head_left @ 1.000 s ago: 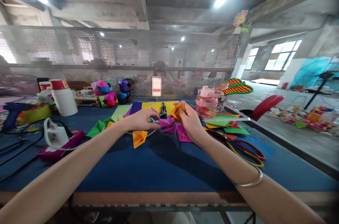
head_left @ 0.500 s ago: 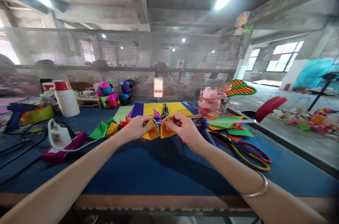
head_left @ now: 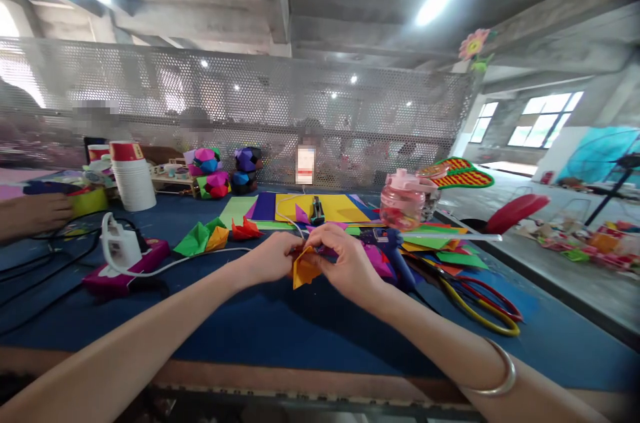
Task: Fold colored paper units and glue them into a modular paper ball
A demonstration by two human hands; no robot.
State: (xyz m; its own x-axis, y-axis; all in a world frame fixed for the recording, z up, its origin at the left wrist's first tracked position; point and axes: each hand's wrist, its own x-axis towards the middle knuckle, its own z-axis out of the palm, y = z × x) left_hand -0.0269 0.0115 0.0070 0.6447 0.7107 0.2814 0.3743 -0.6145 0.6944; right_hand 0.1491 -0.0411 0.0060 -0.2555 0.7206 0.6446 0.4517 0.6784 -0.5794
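Observation:
A folded orange paper piece (head_left: 306,271) is pinched between my two hands above the blue tabletop. My left hand (head_left: 270,256) is closed at its left edge, fingertips mostly hidden. From the other side my right hand (head_left: 347,263) grips it between thumb and fingers. Whether this is one piece or two pressed together I cannot tell. Left of my hands lie folded green paper (head_left: 197,238), another orange piece (head_left: 219,237) and a red piece (head_left: 246,229). Just right of my right hand is a blue glue gun (head_left: 397,259), with purple paper (head_left: 377,261) beside it.
Red and yellow-handled scissors (head_left: 480,303) lie at the right, near a pink jar (head_left: 403,199). A purple power strip (head_left: 127,269) with cords and stacked paper cups (head_left: 133,176) stand left. Another person's hand (head_left: 35,215) reaches in. A stapler (head_left: 317,209) rests on coloured sheets.
My hands have come closer together; the orange pieces held apart before now meet or overlap. Another person's hand has entered at the left. The view has shifted slightly.

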